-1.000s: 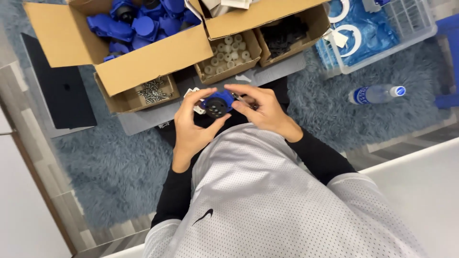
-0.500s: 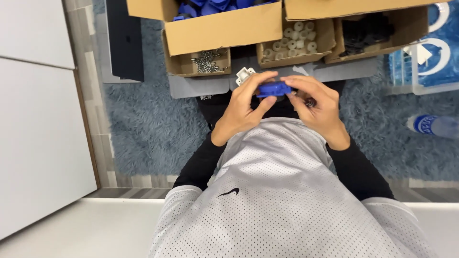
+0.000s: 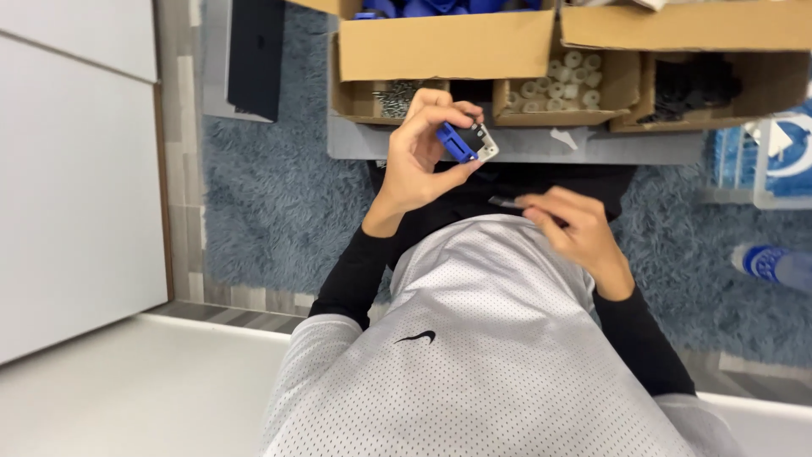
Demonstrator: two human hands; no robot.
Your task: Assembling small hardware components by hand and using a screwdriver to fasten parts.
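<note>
The left hand [image 3: 416, 161] is gripping a small blue and black part [image 3: 463, 140] above the lap. The right hand [image 3: 568, 227] is pinching a thin grey piece [image 3: 505, 202], which could slip onto the rug [image 3: 271, 203].

1. Small blue plastic block [image 3: 458, 141] with a black-and-white end piece — held tilted, pinched in the left hand's [image 3: 419, 161] fingers, above the dark lap.
2. Thin grey strip [image 3: 506, 202] — at the right hand's [image 3: 575, 228] fingertips, lying flat.
</note>
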